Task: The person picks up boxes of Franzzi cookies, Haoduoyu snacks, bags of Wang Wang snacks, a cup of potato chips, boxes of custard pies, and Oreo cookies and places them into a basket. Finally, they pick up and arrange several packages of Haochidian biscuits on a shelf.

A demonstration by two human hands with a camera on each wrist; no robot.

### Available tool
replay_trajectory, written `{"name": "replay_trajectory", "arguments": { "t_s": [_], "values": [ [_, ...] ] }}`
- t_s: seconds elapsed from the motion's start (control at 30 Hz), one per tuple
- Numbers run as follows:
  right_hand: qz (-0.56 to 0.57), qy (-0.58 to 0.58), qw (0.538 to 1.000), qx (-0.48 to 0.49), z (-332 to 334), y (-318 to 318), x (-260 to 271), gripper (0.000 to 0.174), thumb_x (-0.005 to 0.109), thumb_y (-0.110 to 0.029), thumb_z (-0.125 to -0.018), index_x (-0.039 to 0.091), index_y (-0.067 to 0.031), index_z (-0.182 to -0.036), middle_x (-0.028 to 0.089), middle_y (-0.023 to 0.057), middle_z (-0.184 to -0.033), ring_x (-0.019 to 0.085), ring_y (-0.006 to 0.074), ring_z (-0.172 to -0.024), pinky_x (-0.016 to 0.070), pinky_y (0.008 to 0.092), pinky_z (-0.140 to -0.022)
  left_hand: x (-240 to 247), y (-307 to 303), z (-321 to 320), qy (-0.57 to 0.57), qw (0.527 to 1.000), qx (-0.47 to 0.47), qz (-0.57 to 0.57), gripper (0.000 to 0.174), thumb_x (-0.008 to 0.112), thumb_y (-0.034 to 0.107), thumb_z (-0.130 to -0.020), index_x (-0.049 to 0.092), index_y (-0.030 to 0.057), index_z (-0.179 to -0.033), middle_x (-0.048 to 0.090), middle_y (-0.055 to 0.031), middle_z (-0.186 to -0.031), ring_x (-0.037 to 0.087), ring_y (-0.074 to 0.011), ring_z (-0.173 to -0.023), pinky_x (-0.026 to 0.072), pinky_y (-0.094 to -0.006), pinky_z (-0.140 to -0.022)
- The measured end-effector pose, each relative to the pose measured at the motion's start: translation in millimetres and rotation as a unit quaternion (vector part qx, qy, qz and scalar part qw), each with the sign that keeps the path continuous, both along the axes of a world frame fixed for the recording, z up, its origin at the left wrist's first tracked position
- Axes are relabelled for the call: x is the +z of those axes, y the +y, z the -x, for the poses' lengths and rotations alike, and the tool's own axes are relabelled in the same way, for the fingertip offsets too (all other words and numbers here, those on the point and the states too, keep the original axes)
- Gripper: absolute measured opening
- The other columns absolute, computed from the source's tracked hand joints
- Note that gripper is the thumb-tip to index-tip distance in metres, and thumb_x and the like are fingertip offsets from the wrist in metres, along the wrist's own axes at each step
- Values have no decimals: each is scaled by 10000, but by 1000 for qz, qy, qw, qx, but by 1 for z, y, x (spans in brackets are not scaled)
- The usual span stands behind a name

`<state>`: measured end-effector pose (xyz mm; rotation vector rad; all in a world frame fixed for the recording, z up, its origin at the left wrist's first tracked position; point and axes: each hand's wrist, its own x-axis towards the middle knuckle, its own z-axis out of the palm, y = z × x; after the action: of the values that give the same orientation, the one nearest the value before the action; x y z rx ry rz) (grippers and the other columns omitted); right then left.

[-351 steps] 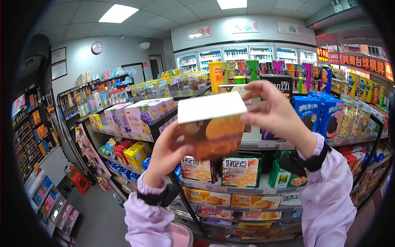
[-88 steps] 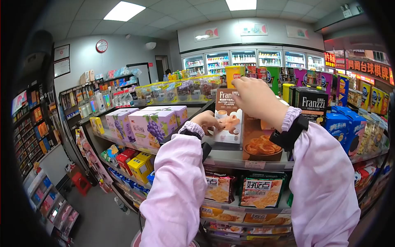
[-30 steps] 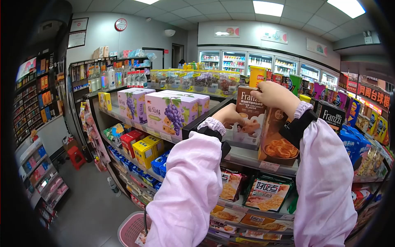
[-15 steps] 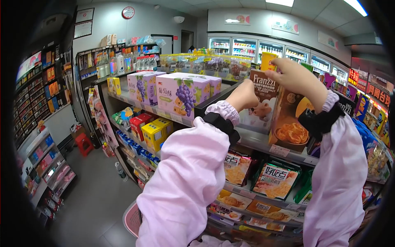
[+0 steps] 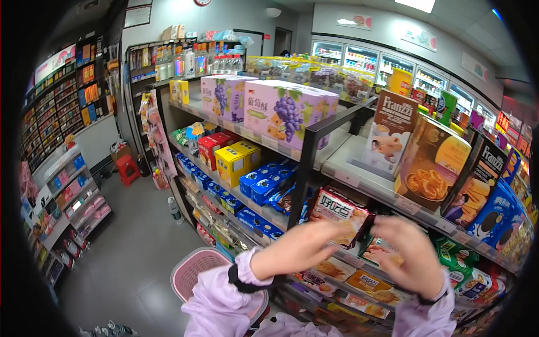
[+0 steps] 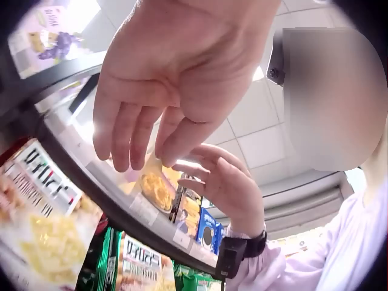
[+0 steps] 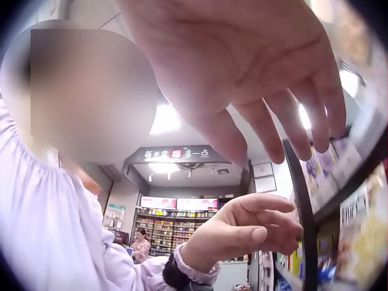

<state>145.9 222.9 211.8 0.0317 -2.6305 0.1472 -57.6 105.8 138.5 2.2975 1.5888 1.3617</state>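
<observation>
Both hands hang in front of the snack shelf with nothing in them. My left hand [image 5: 300, 247] has its fingers stretched out, palm bare in the left wrist view. Opposite it is my right hand [image 5: 407, 255], blurred, its fingers loosely bent and apart. Behind them lie a red-edged cracker packet [image 5: 336, 210] and a green-edged cracker packet [image 5: 377, 250], partly covered by the hands. On the shelf above stand a brown Franzzi cookie box [image 5: 388, 132] and a larger brown and orange biscuit box [image 5: 429, 182], side by side and upright, neither touched by a hand.
A dark shelf post [image 5: 304, 180] divides the rack. Left of it are purple grape-print boxes [image 5: 283, 109] and yellow boxes [image 5: 238, 163]. A black Franzzi box [image 5: 476, 180] and blue packs stand on the right. A pink basket [image 5: 193, 272] is below the left arm.
Earlier I held the biscuit box; now it stands on the shelf. In the last half second both hands left the boxes and dropped down toward me. The view has swung right.
</observation>
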Motion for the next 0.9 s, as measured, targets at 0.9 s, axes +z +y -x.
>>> {"name": "replay_trajectory", "arguments": {
  "t_s": [0.9],
  "values": [
    [504,-364,773,-129,5,-19,-343,344,628,-148,-821,548,12,-1115,619,119,-996,596,175,-901,466,285,-786,-498,-212,101,-456,661,474,362,381,624,166,-718,591,-7,-1056,638,-199,-893,635,-297,-824,498,-354,-749]
  ]
}}
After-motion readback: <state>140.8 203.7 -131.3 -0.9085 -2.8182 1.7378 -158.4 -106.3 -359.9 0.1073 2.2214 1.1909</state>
